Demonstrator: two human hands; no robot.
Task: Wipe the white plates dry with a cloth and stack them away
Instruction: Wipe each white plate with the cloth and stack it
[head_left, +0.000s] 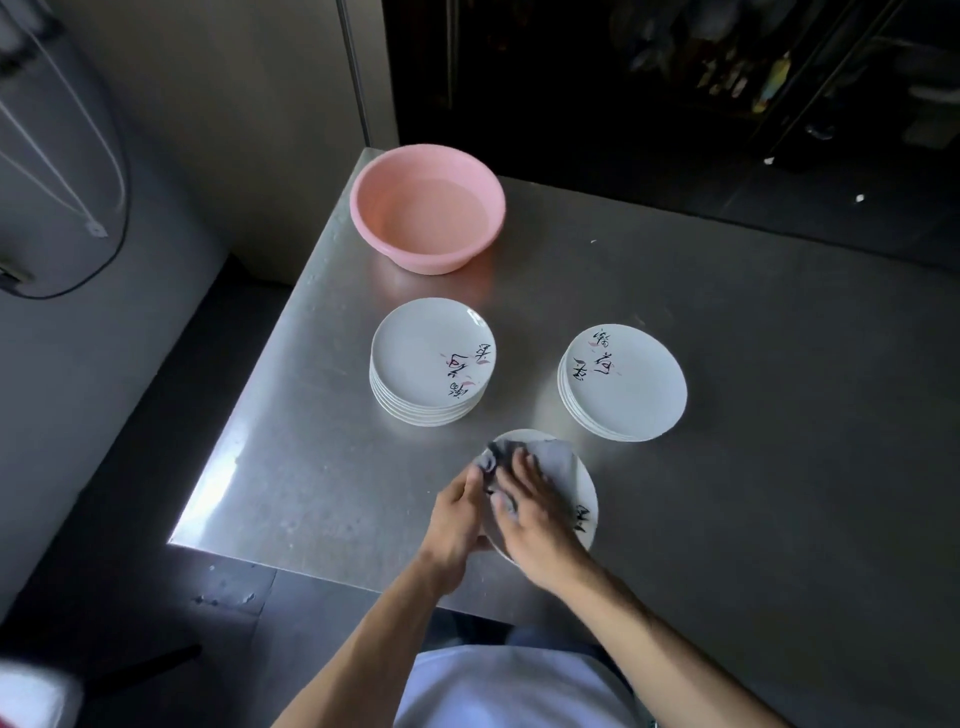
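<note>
White shirt front (509, 691) lowest in view. Left hand (457, 514) grips the near-left rim of a white plate (586, 488), held just above the steel table (779, 415). Right hand (530, 501), fingers spread flat, presses a grey cloth (553, 457) onto the plate's face. Beyond: left stack (431, 358) and right stack (623, 387), apart. Pink basin (426, 208) farther back.

Forearms reach forward; left hand (460, 517) curls in a grip, right hand (537, 517) lies flat, fingers (525, 470) spread.

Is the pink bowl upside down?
No, upright: the pink bowl stands on the table with its open inside facing up.
</note>
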